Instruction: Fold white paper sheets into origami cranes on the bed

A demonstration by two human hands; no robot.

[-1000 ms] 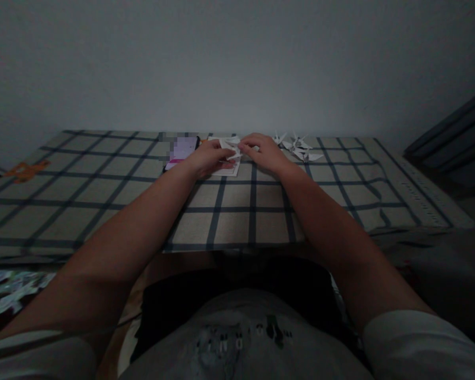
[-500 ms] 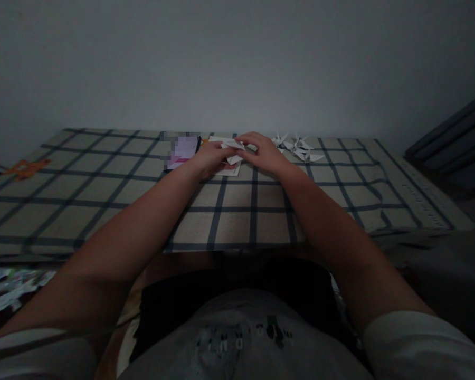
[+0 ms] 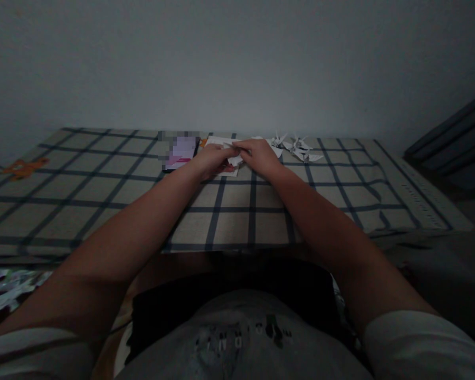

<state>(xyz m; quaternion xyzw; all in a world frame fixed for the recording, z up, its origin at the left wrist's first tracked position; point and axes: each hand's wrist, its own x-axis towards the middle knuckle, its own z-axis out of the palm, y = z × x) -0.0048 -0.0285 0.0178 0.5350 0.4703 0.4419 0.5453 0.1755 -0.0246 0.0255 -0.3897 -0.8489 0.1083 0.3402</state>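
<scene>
Between my two hands is a small piece of folded white paper point(image 3: 233, 159), held just above a flat white sheet or booklet point(image 3: 211, 140) with a reddish patch on it. My left hand point(image 3: 212, 160) grips the paper's left side, thumb towards the right. Closed on its right side is my right hand point(image 3: 258, 154), with thumb and fingers pinched together. The fingers hide much of the paper, so its exact folds cannot be made out. Several folded paper cranes point(image 3: 300, 148) lie just right of my right hand.
Left of my left hand lies a phone point(image 3: 184, 149) with a lit screen, partly blurred out. A checked cloth point(image 3: 119, 182) covers the table, which meets a plain wall point(image 3: 237, 63). An orange printed figure point(image 3: 26, 167) shows at the cloth's left.
My right hand has shifted slightly left and lower, its fingers closing in on the paper. More white paper beside the cranes is now uncovered. The left hand stays nearly in place.
</scene>
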